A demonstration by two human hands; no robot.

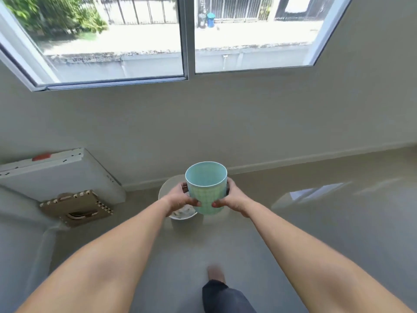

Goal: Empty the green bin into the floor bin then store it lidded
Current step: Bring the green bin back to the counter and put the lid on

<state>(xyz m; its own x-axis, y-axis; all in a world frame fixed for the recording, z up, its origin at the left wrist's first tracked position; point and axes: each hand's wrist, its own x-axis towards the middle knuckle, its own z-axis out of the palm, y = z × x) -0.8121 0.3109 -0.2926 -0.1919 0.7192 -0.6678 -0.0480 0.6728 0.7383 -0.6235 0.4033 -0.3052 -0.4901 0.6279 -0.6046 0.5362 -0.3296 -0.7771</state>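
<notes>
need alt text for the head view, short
Both hands, left hand and right hand, hold a green bin upright, with no lid, above a white floor bin that has scraps inside. A window fills the wall ahead.

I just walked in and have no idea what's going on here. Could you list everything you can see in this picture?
green bin: one, pale green with a grid pattern, upright and open, looks empty, held over the floor bin.
floor bin: one, white, on the floor by the wall, scraps inside, partly hidden by the green bin.
wooden lid: one, light brown with a handle, on the floor at left; what it fits is unclear.
white board: one, white, leaning at the left wall.
window: one, two panes, street outside.
left hand: one, gripping the green bin's left side.
right hand: one, gripping its right side.
foot: one, on the floor below.
</notes>
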